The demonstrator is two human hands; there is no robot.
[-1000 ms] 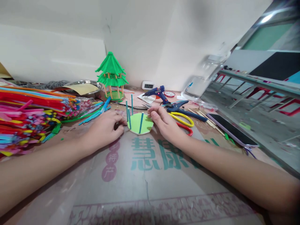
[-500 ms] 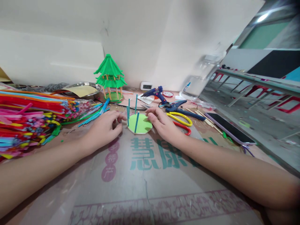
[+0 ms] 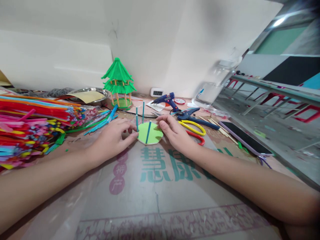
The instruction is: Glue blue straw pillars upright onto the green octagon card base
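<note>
- Head view, now: a green plate [image 3: 155,134], many-sided, lies flat on the covered tabletop [image 3: 135,190] between the two hands, with blue sticks [image 3: 148,132] standing at its rim.
- Left hand [image 3: 116,136]: thumb and fingertips close in at the plate's left edge, beside the foot of one stick; whether they pinch it cannot be told.
- Right hand [image 3: 175,133]: curved at the opposite edge, thumb nearest the plate; contact and grip cannot be told.
- Step in hand, as judged: steadying or adjusting the plate and its uprights. The next move appears to call for light fingertips that leave the sticks undisturbed.
- Beyond: a green-roofed model [image 3: 118,78] and a glue gun [image 3: 166,99] stand behind the work.
- Obscured: the left hand's farther fingers, the scissors' blades near the right hand, and any stick lined up behind the leftmost one. How the stick feet are fixed is too small to make out.
</note>
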